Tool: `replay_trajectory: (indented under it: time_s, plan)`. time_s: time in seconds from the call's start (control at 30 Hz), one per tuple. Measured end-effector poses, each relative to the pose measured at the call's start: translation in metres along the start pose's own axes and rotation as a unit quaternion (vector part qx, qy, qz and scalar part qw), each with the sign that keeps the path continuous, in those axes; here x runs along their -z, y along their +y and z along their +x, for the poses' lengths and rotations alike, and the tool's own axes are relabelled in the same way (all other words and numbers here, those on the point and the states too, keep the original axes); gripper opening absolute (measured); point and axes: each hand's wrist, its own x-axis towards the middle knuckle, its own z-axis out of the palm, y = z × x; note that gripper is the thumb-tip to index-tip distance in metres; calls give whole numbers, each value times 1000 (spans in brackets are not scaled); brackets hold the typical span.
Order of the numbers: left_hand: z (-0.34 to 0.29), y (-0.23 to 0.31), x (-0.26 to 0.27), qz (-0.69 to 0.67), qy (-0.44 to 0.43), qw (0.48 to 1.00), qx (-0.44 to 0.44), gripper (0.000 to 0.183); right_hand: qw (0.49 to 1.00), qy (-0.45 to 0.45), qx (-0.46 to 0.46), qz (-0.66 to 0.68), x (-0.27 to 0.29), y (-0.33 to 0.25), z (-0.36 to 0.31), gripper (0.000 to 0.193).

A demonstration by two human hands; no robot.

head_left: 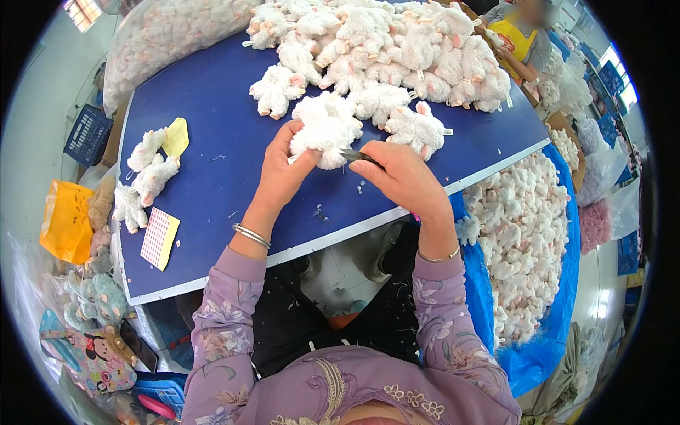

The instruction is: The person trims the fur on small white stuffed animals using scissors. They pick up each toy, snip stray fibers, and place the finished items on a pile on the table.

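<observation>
Left hand (pixel 287 164): pinching the plush at its left and near edges, thumb on the near side, fingers partly hidden in the pile.
Held plush (pixel 327 122): white, curly-furred, over the near-middle part of the table; bunched roundish, so its long axis cannot be told.
Dark-bladed cutting tool (pixel 352 155): at the plush's near right edge, blade running left to right, its tip leftward and slightly far; whether tip and fur touch is unclear.
Right hand (pixel 405 176): closed around the tool's handle, to the right of and a little nearer than the held plush; the left hand is nearer to the plush, the blade spanning the gap from the right.
Pink-eared plush (pixel 418 129): lying just on the far side of the right hand, its loop pointing right.
Plush heap (pixel 397 42): spread across the far side of the blue table (pixel 234 185).
Three small plush toys (pixel 154 178): on the left, beside a pink-patterned sheet (pixel 157 239).
Blue sack (pixel 483 280): right of the table, filled with white-and-pink plush pieces.
</observation>
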Motion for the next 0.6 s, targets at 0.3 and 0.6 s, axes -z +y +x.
replay_trajectory:
  time_s: [0.3,0.6]
  plan:
    - [0,2,-1,8,-10,1000,1,44,1000,13,-6,6,6,6,-3,32]
    - [-1,2,0,27,-14,1000,-2,44,1000,6,11,-5,3,7,-2,33]
